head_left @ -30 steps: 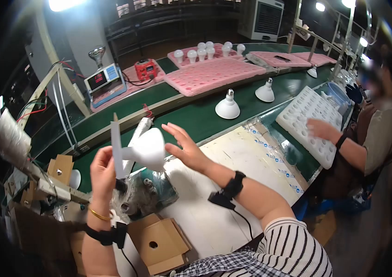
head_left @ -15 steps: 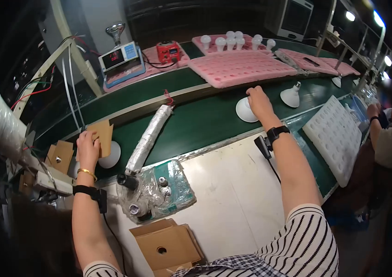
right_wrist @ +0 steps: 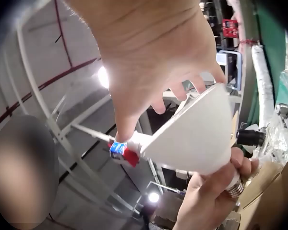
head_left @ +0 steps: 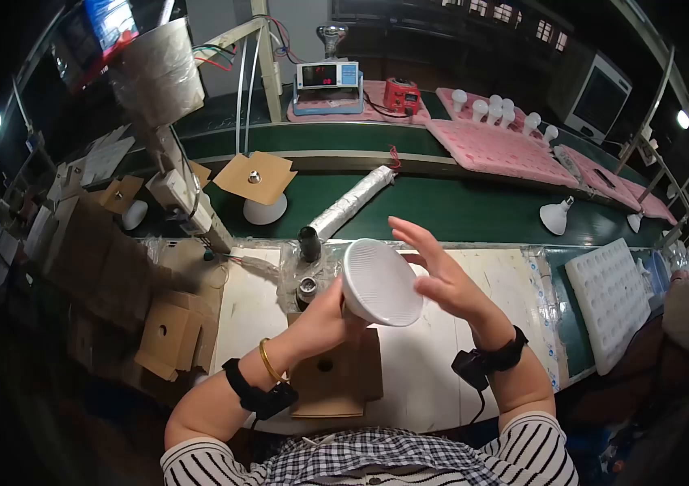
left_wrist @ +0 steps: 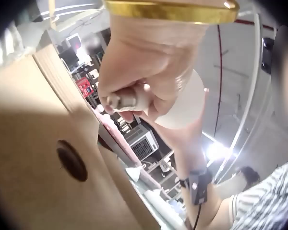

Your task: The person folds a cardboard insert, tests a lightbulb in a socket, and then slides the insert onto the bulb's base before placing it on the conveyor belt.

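A white reflector bulb (head_left: 383, 283) is held up over the bench, its round ribbed face tilted toward the person. My left hand (head_left: 324, 324) grips it by the neck; the metal screw base (right_wrist: 235, 188) shows past the fingers in the right wrist view. My right hand (head_left: 451, 285) is spread beside the bulb's face, thumb and fingers apart, fingertips close to the rim. A folded cardboard piece with a hole (head_left: 336, 377) lies below the hands on the bench. On the green belt, another cardboard piece (head_left: 257, 178) sits over a reflector bulb (head_left: 266, 212), whose base pokes through its hole.
A plastic-wrapped fixture with a black knob (head_left: 309, 243) stands just beyond the left hand. A foil-wrapped bar (head_left: 354, 201) lies across the belt. Farther off are a meter (head_left: 328, 78), pink foam trays (head_left: 502, 150) and a white tray (head_left: 610, 300). An upright post (head_left: 174, 162) rises at left.
The left hand has left the cardboard piece on the belt bulb. The right hand has brought a bulb from the belt to the body, where the left hand now holds it. The view has turned left.
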`<control>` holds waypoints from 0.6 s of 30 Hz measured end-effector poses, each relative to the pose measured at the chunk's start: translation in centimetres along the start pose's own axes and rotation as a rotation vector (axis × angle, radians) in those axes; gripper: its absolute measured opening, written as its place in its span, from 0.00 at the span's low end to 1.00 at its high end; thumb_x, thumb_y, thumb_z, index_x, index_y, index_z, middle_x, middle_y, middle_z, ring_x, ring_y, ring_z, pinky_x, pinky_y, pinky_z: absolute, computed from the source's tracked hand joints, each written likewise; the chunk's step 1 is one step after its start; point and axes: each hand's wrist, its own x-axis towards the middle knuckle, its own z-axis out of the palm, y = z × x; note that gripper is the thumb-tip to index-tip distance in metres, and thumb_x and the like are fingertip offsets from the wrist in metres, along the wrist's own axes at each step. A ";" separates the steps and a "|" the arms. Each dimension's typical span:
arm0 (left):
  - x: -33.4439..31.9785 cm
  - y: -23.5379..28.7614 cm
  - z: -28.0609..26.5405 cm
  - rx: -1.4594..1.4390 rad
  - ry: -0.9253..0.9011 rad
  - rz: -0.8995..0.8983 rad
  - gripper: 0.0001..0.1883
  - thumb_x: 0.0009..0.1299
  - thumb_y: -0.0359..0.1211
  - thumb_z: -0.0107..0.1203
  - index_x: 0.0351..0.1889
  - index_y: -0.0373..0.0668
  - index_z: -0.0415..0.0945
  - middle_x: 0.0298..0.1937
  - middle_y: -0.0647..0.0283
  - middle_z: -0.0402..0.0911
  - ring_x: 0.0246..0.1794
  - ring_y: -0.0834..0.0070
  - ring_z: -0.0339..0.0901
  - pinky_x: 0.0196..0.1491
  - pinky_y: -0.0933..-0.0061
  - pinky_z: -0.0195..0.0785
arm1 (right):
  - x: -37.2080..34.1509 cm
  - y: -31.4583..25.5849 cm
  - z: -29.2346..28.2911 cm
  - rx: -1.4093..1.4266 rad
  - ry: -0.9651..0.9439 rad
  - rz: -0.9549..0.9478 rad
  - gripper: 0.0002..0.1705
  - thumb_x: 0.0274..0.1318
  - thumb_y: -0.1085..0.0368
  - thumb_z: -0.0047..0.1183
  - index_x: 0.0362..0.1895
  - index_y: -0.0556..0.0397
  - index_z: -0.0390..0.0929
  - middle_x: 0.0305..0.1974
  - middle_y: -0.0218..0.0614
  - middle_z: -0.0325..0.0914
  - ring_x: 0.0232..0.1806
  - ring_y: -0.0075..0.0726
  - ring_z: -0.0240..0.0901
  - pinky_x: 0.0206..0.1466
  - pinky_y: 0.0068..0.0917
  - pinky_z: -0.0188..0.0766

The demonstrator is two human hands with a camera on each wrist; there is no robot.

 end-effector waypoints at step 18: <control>-9.2 1.2 -2.9 0.545 0.021 0.008 0.14 0.65 0.35 0.63 0.42 0.38 0.76 0.46 0.57 0.76 0.51 0.61 0.73 0.56 0.62 0.67 | 3.4 4.1 4.0 -1.101 0.079 0.040 0.47 0.45 0.39 0.64 0.72 0.30 0.65 0.73 0.51 0.56 0.73 0.59 0.52 0.68 0.58 0.54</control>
